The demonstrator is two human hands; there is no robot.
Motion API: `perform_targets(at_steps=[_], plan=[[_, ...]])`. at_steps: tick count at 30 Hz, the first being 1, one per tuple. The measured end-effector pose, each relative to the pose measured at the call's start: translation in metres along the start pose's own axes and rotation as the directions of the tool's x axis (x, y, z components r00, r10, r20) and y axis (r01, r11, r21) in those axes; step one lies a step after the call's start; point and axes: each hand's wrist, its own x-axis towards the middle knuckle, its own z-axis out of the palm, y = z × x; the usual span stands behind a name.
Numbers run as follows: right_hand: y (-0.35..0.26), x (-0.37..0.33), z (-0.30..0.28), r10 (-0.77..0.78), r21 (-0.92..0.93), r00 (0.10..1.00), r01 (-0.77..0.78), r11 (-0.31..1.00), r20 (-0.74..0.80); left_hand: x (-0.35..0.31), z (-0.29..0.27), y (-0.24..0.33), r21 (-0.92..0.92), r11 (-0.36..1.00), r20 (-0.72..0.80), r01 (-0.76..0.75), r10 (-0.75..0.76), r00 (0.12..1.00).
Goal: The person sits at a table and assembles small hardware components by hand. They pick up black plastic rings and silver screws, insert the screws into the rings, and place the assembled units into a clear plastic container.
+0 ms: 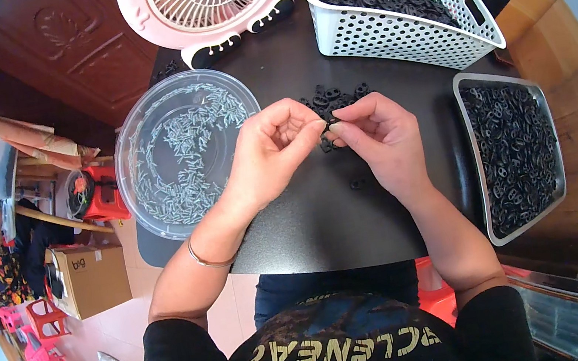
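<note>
My left hand and my right hand meet over the middle of the dark table, both closed in a pinch. Between their fingertips is a small black plastic piece, mostly covered by the fingers. Just beyond the hands lies a loose pile of black plastic pieces, and a single one rests nearer to me. Beside my left hand stands a round clear tub with many small silvery screws in it. Whether a screw is in the fingers, I cannot tell.
A white perforated basket of black pieces stands at the far right. Nearer on the right, a metal tray holds more of them. The pink fan is at the back left. Left of the table are a cardboard box and red stools.
</note>
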Motion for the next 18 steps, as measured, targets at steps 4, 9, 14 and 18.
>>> perform_targets(at_steps=[4, 9, 14, 18], plan=[[0.0002, 0.0028, -0.0049, 0.056, 0.078, 0.997, -0.060, 0.995, 0.046, 0.0000, -0.0007, -0.0029, 0.325, 0.918, 0.018, -0.226, 0.233, 0.972], [0.0008, 0.0032, -0.0047, 0.031, 0.103, 0.999, -0.035, 0.994, 0.036, -0.0001, 0.0055, 0.0030, 0.142, 0.981, -0.052, -0.136, 0.144, 0.988], [0.0032, 0.0021, -0.0018, -0.018, 0.072, 1.000, 0.017, 0.997, 0.013, 0.0000, -0.0014, 0.0024, 0.115, 0.993, -0.021, -0.036, 0.039, 0.999], [0.0033, -0.0008, 0.0000, -0.091, -0.023, 0.996, 0.091, 0.996, -0.013, 0.0012, -0.0024, 0.0037, 0.116, 0.993, 0.027, 0.015, -0.018, 0.999]])
